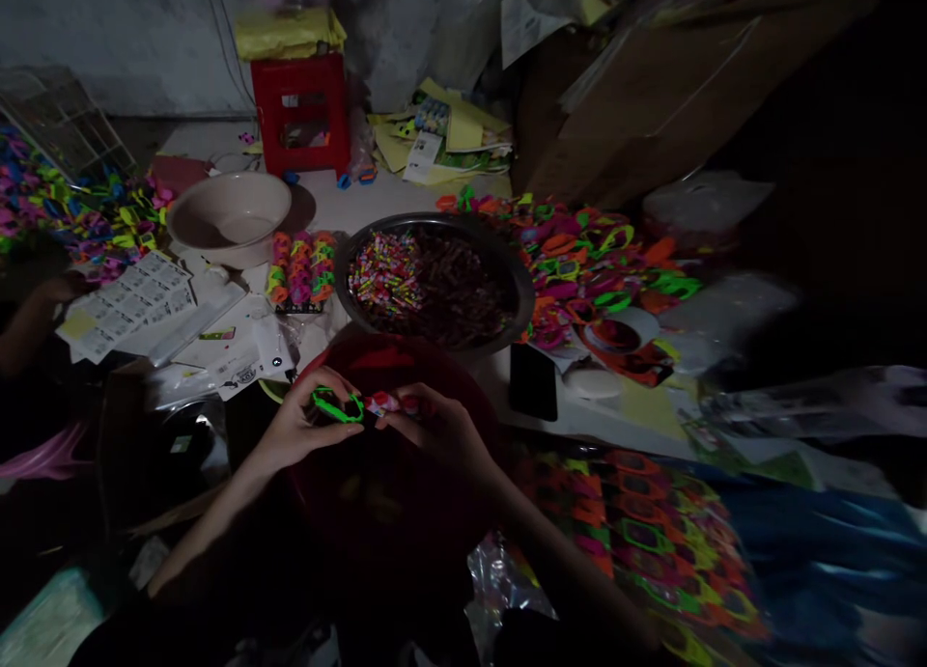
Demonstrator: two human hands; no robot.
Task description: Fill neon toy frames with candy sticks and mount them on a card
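Observation:
Over a large red basin [395,353], my two hands meet with their fingers close together. My left hand [296,430] is closed around a bright green, ring-shaped plastic toy [337,406] with a dark middle; it looks like a toy watch. Pinched in my right hand [449,430] is a small candy in a red and white wrapper [378,403], its end close to the green toy. Whether the two touch is too dark to tell. Just beyond stands a metal bowl [525,305] with many small wrapped candies [383,276] and darker pieces in it.
Loose colourful plastic toys [572,252] are heaped to the right of the bowl, near a dark phone [532,382]. Left stand a pale basin [228,213], rows of toys [300,266] and printed sheets [126,305]. Another person's hand [65,289] is at far left. A red stool [300,117] stands behind.

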